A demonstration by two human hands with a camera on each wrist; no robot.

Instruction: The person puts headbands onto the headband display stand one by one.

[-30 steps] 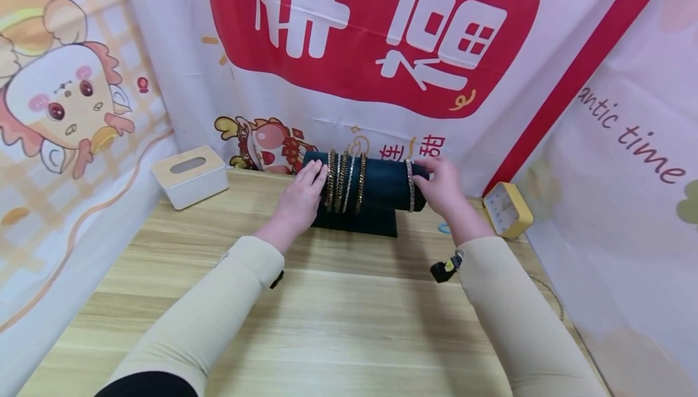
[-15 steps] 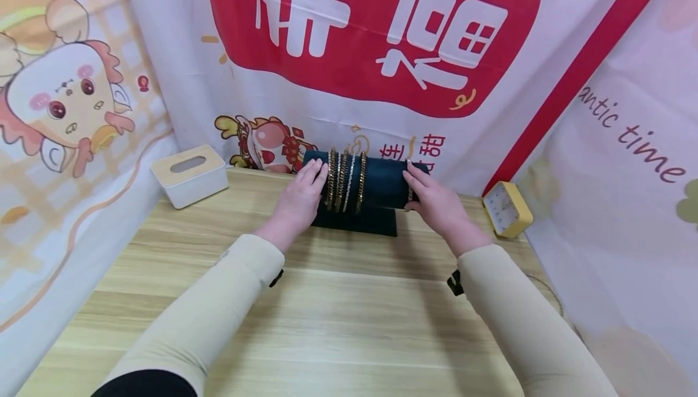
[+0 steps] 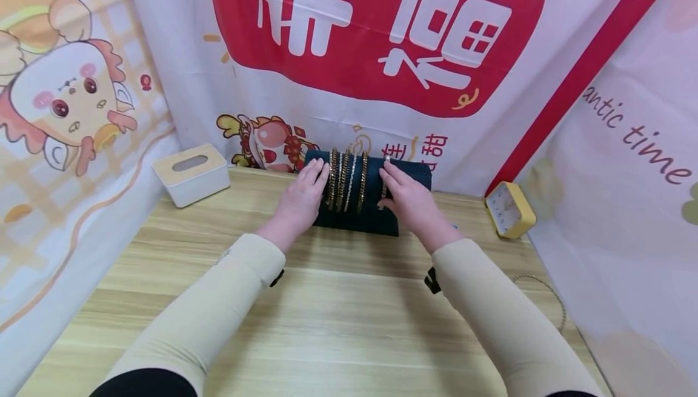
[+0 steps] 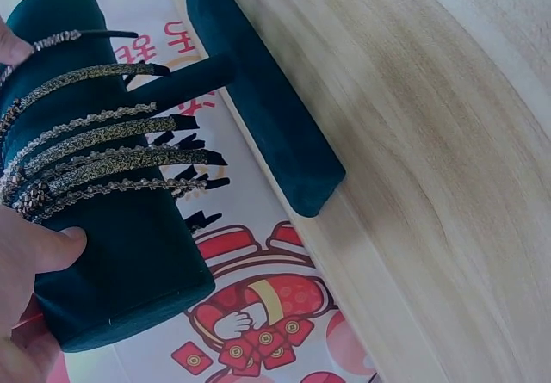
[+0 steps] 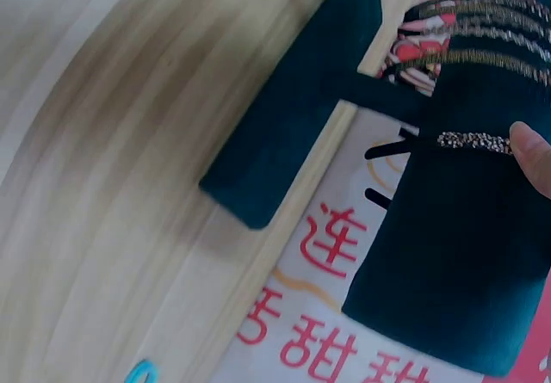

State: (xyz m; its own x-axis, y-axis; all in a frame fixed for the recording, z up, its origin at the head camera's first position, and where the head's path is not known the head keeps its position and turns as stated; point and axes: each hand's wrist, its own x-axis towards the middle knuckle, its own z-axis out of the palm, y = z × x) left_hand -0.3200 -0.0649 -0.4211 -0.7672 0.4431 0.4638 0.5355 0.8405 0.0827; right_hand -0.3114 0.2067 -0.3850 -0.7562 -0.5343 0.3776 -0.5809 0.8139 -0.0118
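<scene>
A dark green velvet headband display stand [image 3: 373, 183], with a horizontal roll on a flat base, stands at the back of the table. Several beaded and glittery headbands [image 4: 129, 155] sit side by side round the left half of its roll. My left hand [image 3: 299, 203] grips the roll's left end, fingers over the top and thumb [image 4: 65, 247] on the front. Farther right, my right hand [image 3: 412, 203] pinches a stone-studded headband [image 5: 472, 142], fingers at its top and thumb lower down. This headband is round the roll, apart from the others, its black end tips showing behind.
A white tissue box [image 3: 193, 182] with a wooden lid stands at the back left. At the right are a yellow clock [image 3: 509, 209] and a thin beaded band [image 3: 560, 307] near the table edge. A light blue ring [image 5: 142, 372] lies right of the stand. Printed cloth hangs behind.
My right hand has slid the stone-studded headband left along the roll, from near its right end toward the other headbands. My left hand has stayed on the roll.
</scene>
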